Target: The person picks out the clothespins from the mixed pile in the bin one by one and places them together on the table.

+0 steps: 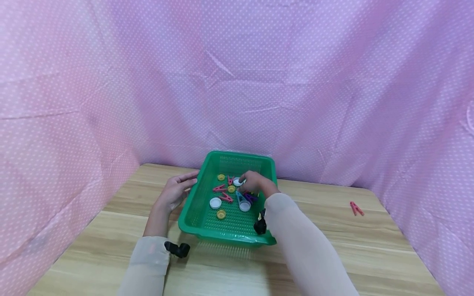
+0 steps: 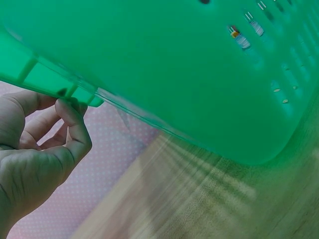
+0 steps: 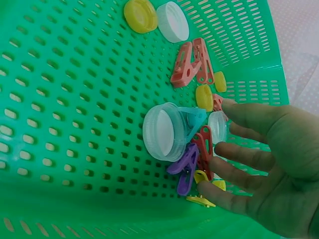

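Observation:
A green plastic basket [image 1: 192,213] stands on the wooden table, holding clothespins and bottle caps. At its left rim, my left hand [image 1: 174,191] grips the edge between thumb and fingers, as the left wrist view shows from below. My right hand [image 3: 264,159] reaches inside with its fingers spread, holding nothing. Close to its fingertips lie a purple clothespin [image 3: 185,168], a red clothespin [image 3: 203,149], a yellow clothespin [image 3: 202,200] and a clear cap [image 3: 217,127]. A larger clear cap [image 3: 163,132] touches a light blue clothespin [image 3: 193,119].
A lone red clothespin [image 1: 356,208] lies on the table [image 1: 333,238] at the right. Elsewhere in the basket are a white cap [image 1: 215,203], a yellow cap [image 1: 221,214] and pink clothespins [image 1: 226,197]. Pink dotted cloth [image 1: 237,102] hangs behind and at both sides.

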`<action>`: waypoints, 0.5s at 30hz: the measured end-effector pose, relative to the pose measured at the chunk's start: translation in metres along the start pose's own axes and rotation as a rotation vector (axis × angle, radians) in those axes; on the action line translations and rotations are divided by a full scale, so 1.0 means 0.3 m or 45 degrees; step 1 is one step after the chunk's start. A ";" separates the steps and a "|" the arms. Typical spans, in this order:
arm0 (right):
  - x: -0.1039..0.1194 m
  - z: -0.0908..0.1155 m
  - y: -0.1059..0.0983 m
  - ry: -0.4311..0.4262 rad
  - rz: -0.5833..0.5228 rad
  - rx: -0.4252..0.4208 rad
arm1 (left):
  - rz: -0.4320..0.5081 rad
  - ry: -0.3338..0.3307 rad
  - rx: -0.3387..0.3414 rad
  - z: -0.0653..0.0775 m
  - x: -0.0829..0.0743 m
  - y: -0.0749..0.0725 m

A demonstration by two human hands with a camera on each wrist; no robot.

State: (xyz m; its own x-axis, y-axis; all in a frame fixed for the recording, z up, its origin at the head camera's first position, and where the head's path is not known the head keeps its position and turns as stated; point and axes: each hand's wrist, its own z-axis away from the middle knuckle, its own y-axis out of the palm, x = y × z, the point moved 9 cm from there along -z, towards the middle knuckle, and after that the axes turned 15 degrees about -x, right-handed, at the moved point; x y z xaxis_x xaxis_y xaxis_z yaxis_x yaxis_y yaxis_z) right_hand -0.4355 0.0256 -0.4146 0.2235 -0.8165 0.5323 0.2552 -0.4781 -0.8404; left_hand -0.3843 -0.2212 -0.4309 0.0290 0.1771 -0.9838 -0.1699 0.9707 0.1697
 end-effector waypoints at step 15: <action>0.019 -0.005 0.057 -0.048 0.119 0.120 | 0.019 -0.007 0.002 -0.005 0.004 0.003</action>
State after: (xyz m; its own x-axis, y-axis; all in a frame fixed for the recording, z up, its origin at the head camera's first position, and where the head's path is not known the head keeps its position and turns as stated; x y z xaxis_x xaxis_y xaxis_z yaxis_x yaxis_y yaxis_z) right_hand -0.4312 0.0122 -0.4262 0.2854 -0.8425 0.4569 0.3183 -0.3664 -0.8743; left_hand -0.3859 -0.2204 -0.4320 0.0316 0.1926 -0.9808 -0.1692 0.9681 0.1847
